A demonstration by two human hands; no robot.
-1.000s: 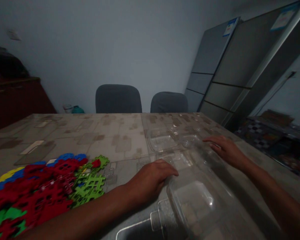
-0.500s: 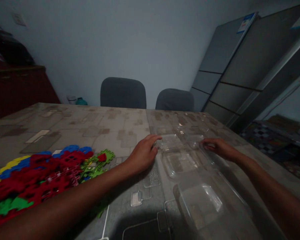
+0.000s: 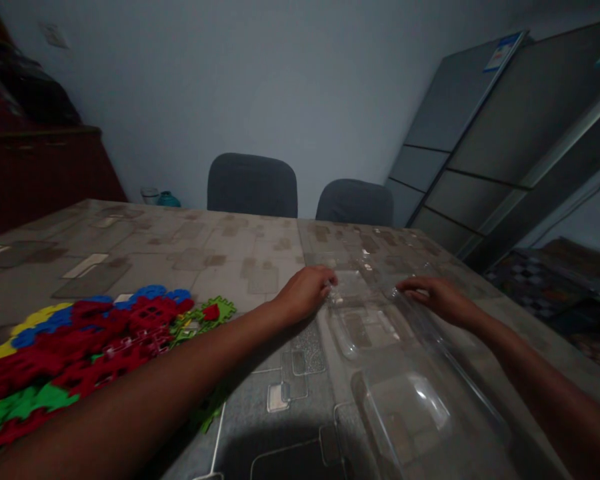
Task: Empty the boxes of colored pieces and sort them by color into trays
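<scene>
A clear plastic tray (image 3: 433, 400) with molded hollows lies on the right half of the table, stretching from the near edge towards the back. My left hand (image 3: 304, 292) is at its left side, fingers curled over the rim and thumb tucked in. On the opposite rim, my right hand (image 3: 439, 298) pinches the plastic between thumb and fingers. The tray's far end is hard to make out against the tablecloth. Left of my left forearm spreads a pile of interlocking plastic pieces (image 3: 130, 340) in red, blue, yellow and green, partly hidden by that arm.
A patterned cloth covers the table (image 3: 220, 250). Two grey chairs (image 3: 253, 185) stand behind it against the wall. Tall grey cabinet panels (image 3: 430, 113) rise at the right, and a dark red cabinet (image 3: 45, 170) stands at the left.
My left hand has shifted slightly right and its fingers have curled in more on the tray's rim. My right hand's fingers have drawn closer together at the opposite rim.
</scene>
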